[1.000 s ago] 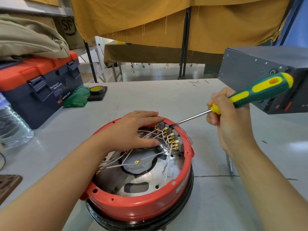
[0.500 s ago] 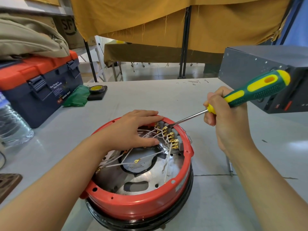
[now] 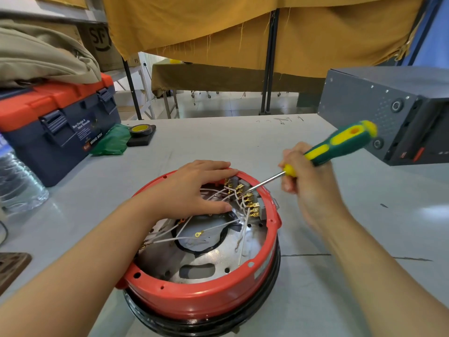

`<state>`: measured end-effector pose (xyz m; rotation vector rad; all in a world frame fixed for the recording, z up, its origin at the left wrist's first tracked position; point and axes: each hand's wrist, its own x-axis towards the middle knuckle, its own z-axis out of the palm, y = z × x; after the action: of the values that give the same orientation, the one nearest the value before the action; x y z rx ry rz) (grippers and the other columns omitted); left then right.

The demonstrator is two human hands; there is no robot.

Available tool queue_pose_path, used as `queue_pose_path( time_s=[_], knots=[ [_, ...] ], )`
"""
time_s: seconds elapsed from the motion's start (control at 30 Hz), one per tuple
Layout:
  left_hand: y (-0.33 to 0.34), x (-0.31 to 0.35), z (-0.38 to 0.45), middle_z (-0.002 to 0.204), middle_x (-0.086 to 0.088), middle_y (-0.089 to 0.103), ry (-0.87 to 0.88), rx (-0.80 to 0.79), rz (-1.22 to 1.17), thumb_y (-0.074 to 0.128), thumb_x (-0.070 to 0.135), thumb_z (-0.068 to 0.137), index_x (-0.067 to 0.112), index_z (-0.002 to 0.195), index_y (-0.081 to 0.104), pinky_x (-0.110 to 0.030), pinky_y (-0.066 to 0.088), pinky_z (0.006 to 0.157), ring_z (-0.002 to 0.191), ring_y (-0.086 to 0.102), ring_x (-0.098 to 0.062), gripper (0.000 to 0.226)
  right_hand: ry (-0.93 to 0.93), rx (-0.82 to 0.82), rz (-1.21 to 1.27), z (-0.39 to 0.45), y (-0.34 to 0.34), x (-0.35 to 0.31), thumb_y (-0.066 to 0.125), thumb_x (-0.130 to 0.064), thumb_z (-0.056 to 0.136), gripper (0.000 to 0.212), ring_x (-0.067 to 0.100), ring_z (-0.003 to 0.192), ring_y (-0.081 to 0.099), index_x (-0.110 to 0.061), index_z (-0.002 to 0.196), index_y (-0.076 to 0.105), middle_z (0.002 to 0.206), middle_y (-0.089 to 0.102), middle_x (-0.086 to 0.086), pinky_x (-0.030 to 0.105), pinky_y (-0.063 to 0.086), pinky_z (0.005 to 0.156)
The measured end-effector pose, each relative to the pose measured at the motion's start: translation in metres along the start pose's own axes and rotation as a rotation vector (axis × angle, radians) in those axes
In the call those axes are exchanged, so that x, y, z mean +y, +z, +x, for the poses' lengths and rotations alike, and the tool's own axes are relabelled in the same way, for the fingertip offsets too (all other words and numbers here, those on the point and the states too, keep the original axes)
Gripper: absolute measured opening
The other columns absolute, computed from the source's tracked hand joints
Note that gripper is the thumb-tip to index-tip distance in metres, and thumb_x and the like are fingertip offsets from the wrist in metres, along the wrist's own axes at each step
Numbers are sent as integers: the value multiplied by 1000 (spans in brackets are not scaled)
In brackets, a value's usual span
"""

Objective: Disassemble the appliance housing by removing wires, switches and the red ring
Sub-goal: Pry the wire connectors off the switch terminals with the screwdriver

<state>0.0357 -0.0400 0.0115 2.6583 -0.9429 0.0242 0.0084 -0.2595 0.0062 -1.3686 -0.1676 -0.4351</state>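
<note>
The round appliance housing sits upside down on the table, its red ring (image 3: 194,297) on a black base. Inside lie white wires (image 3: 218,227) that run to grey switches with brass terminals (image 3: 250,203) at the ring's far right wall. My left hand (image 3: 192,190) rests flat on the ring's far rim and over the wires, fingers spread, gripping nothing. My right hand (image 3: 308,186) holds a green and yellow screwdriver (image 3: 340,142). Its metal tip touches the switches near the terminals.
A blue and orange toolbox (image 3: 58,125) stands at the left, with a water bottle (image 3: 17,181) in front of it. Green cloth and a tape roll (image 3: 141,130) lie behind the housing. A dark grey metal box (image 3: 388,110) stands at the right.
The screwdriver handle has dropped slightly and its tip has slid a little further into the switch block. My left hand has stayed on the ring.
</note>
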Motion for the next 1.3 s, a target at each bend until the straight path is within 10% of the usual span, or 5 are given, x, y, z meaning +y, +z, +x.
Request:
queue_pose_path(
  time_s=[1.3],
  knots=[
    [-1, 1, 0, 152, 18, 26, -19, -18, 6, 61, 59, 79, 46, 141, 30, -31, 18, 116, 140, 21, -4, 71, -4, 53, 93, 6, -14, -8, 54, -20, 78, 31, 8, 39, 36, -25, 48, 49, 53, 50, -7, 16, 32, 41]
  ],
)
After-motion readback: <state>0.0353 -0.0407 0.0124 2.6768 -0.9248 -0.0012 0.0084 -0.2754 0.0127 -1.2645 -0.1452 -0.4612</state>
